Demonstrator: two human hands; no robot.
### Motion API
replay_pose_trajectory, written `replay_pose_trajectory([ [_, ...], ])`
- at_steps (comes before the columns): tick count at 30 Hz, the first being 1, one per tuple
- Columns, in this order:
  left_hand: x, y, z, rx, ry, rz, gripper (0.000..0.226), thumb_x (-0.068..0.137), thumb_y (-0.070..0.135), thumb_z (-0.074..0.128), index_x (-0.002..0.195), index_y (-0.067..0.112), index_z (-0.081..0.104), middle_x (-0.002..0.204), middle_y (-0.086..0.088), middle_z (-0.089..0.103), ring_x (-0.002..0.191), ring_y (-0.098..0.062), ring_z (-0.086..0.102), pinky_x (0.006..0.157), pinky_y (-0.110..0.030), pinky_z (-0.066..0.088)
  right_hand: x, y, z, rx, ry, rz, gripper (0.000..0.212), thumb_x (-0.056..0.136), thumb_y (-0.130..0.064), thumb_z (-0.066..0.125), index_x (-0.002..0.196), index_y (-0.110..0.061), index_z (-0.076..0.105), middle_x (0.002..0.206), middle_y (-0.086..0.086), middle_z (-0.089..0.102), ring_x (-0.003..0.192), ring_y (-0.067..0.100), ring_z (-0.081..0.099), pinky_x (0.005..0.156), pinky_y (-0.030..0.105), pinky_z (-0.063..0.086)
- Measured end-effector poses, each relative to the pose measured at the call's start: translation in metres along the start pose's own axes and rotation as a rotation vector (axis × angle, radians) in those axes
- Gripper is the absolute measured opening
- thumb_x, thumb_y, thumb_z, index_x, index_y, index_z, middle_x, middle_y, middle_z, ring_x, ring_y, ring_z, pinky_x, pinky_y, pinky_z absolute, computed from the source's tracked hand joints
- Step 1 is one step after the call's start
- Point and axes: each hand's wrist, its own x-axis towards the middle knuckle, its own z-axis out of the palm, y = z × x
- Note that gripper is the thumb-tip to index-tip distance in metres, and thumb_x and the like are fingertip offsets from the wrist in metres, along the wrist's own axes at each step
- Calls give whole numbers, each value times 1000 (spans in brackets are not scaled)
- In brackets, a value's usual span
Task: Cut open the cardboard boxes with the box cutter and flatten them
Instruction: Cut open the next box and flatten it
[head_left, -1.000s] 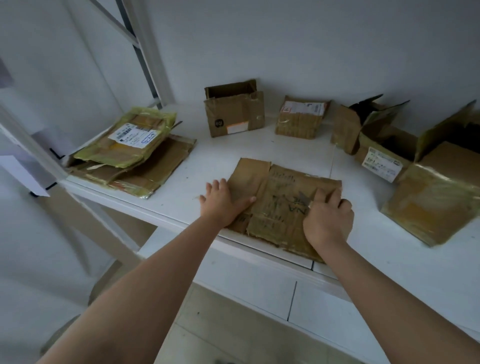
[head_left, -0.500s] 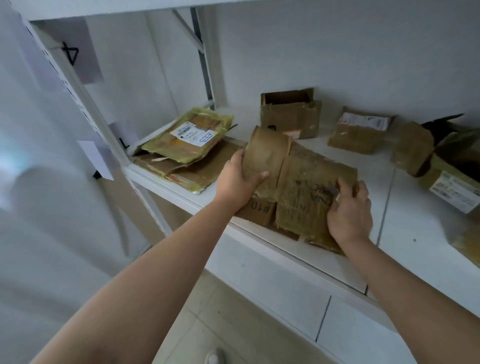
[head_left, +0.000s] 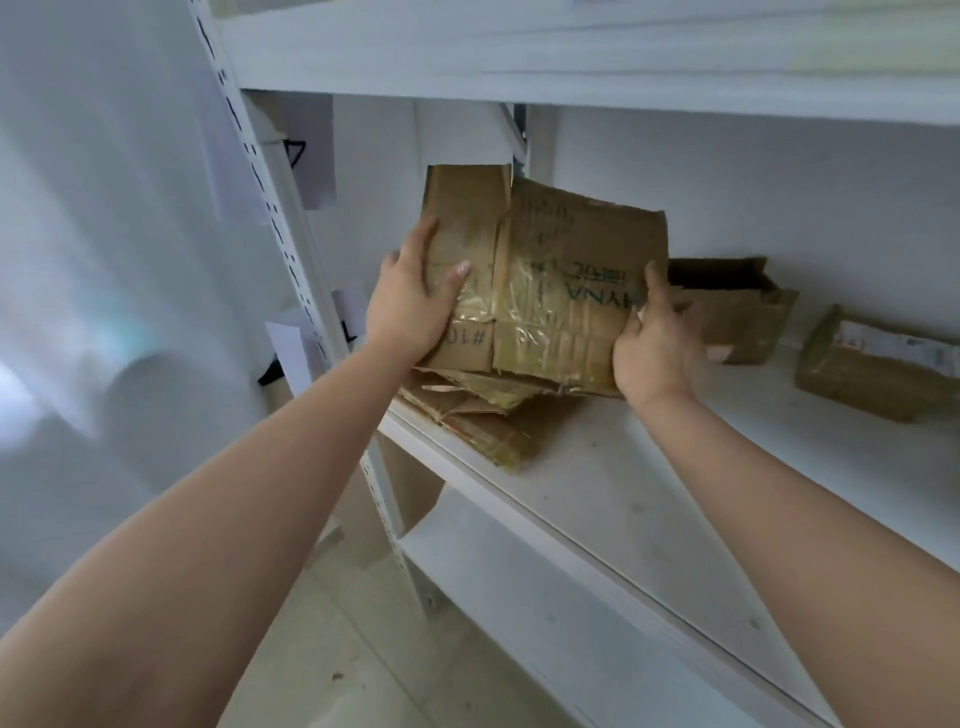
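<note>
My left hand (head_left: 410, 306) is gripping the flattened box (head_left: 545, 291) by its left edge, thumb pressing across the taped front face and the other fingers wrapping behind where I cannot see them; my right hand (head_left: 657, 340) is clamping the right edge the same way, thumb up along the side, fingers curling round the back. Between the two I am holding the sheet tilted nearly upright, just above the stack of flattened cardboard (head_left: 483, 410) lying at the left end of the shelf (head_left: 649, 493). I am judging it light and thin, but floppy along its creases: the left flap is hinging at the vertical fold, so gripping both outer edges is keeping it from folding. The glossy packing tape looks slippery, so I am favouring bare cardboard under my fingertips. The torn lower edge looks ragged and likely to snag on the pile. Further right on the shelf, an open box (head_left: 737, 312) and a sealed labelled box (head_left: 878, 364) are waiting uncut. No box cutter is showing anywhere in view.
</note>
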Motion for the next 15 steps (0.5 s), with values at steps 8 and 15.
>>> replay_pose_trajectory([
  [8, 75, -43, -11, -73, -308, -176, 72, 88, 68, 43, 149, 33, 29, 147, -4, 42, 132, -27, 42, 105, -35, 33, 6, -55, 48, -7, -89, 49, 53, 101, -34, 37, 149, -39, 15, 136, 16, 33, 91, 31, 61, 66, 26, 37],
  [15, 108, -71, 10, -54, -533, -292, 101, 65, 82, 58, 149, 34, 27, 145, -6, 42, 126, -32, 47, 108, -47, 38, 0, -63, 77, -151, -132, 62, 56, 100, -42, 32, 151, -30, 14, 132, 16, 39, 107, 33, 53, 82, 36, 45],
])
